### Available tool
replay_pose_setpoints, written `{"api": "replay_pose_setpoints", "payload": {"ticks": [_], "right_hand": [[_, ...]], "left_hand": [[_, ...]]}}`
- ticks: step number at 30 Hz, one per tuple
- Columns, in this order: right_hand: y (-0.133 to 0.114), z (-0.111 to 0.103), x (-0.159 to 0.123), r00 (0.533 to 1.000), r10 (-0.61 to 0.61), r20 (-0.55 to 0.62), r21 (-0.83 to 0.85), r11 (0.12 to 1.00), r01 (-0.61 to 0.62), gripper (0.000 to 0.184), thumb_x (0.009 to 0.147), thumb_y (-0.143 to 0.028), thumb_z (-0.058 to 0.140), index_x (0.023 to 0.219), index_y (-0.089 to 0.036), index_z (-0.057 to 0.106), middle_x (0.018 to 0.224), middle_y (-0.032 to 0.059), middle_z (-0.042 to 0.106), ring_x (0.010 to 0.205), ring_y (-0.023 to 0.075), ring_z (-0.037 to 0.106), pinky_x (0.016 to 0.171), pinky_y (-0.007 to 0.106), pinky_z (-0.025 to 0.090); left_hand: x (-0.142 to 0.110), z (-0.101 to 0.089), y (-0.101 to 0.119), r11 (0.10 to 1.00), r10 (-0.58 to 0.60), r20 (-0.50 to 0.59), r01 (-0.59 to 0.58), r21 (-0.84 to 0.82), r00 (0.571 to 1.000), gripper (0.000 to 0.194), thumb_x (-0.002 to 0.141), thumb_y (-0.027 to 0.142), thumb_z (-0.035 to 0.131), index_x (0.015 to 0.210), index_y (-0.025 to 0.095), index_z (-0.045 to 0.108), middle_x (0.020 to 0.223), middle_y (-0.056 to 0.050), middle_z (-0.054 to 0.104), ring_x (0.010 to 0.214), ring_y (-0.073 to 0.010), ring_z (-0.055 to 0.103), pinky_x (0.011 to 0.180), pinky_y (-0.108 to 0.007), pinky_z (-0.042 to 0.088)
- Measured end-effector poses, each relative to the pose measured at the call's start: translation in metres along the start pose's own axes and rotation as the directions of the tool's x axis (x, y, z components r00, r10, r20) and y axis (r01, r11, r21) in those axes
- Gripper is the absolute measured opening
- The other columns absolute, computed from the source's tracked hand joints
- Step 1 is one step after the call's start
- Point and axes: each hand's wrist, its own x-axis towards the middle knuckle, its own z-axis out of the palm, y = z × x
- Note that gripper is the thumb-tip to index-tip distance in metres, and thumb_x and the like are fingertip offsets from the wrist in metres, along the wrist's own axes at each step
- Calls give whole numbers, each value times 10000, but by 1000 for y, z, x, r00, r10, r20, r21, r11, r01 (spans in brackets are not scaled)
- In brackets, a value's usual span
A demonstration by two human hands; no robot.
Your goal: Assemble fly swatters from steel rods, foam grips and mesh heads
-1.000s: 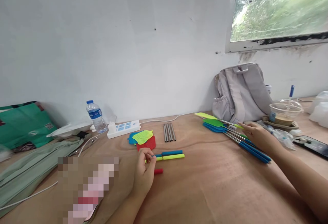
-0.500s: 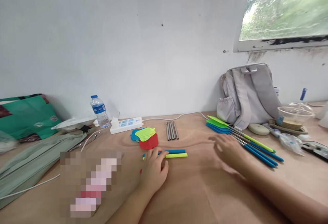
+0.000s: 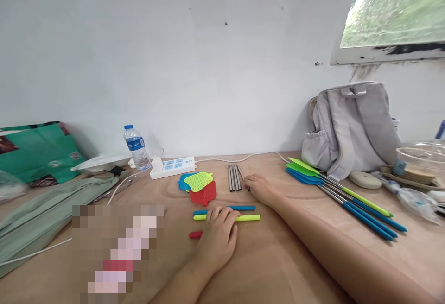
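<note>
My left hand (image 3: 219, 235) lies palm down with its fingers stretched and a little apart over a yellow-green handle (image 3: 248, 218). Its fingertips reach a blue handle (image 3: 243, 208) just beyond, and a red handle (image 3: 195, 235) is partly covered by the palm. My right hand (image 3: 262, 190) has its curled fingers at the lower end of the rightmost metal tube (image 3: 240, 173); the fingertips are partly hidden. More metal tubes (image 3: 233, 178) lie side by side to its left. Blue, yellow-green and red fly swatter heads (image 3: 203, 193) are stacked beyond my left hand.
Fly swatters with blue and green heads (image 3: 304, 174) lie at the right before a grey backpack (image 3: 354, 128). A power strip (image 3: 173, 168) and water bottle (image 3: 136, 146) stand near the wall. A plastic cup (image 3: 415, 162) is far right, a green bag (image 3: 41, 158) far left.
My right hand has moved left from near the fly swatters to the metal tubes. My left hand stays over the handles, shifted slightly. The view has turned a little left.
</note>
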Motion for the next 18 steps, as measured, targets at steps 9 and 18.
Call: {"api": "replay_pose_setpoints", "payload": {"ticks": [9,18], "right_hand": [[3,-18,-61,998,20,55,9,1000,-21,133,830,-207,524,934,-150,584,921,61,595,822,177,558,745,358,473],[-31,-31,-120,983,57,175,170,982,-87,238,886,-241,402,1049,-221,573,987,77,573,930,197,514,808,330,425]], "left_hand": [[1,3,3,1000,-13,20,13,27,1000,217,808,138,436,935,210,596,970,-63,548,907,-238,475,784,-397,373],[2,3,3,999,8,42,-10,49,999,220,827,135,464,960,239,606,961,-27,574,914,-215,485,772,-367,375]]}}
